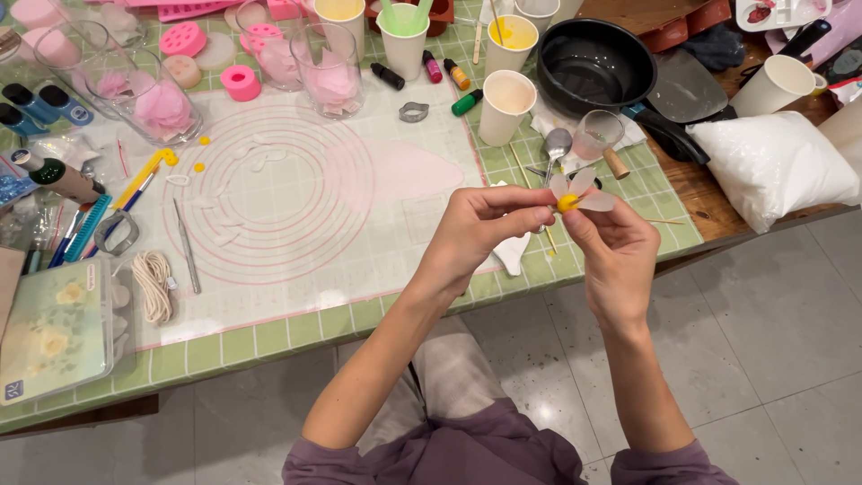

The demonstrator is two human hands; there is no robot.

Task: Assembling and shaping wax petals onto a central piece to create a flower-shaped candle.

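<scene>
The person held a small handmade flower with pale translucent petals and a yellow centre (575,195) just above the near right edge of the green checked table (269,337). The left hand (476,235) had its thumb and forefinger closed together on the flower's left side, and the right hand (615,256) pinched it from below, fingertips clamped at the base under the yellow middle. It looked very light, and the thin petals seemed soft and easily bent or torn, so the firmer centre or base appeared the safer place to grip.

Behind the hands stood a white paper cup of pale peach liquid (507,105), another white paper cup of yellow liquid (513,40) and a third cup with green contents and green sticks (403,36). A black frying pan (594,63) looked empty. Clear glass tumblers holding pink petal-like pieces (153,99) stood at the far left, and a small clear plastic cup (596,135) held something faintly pink.
</scene>
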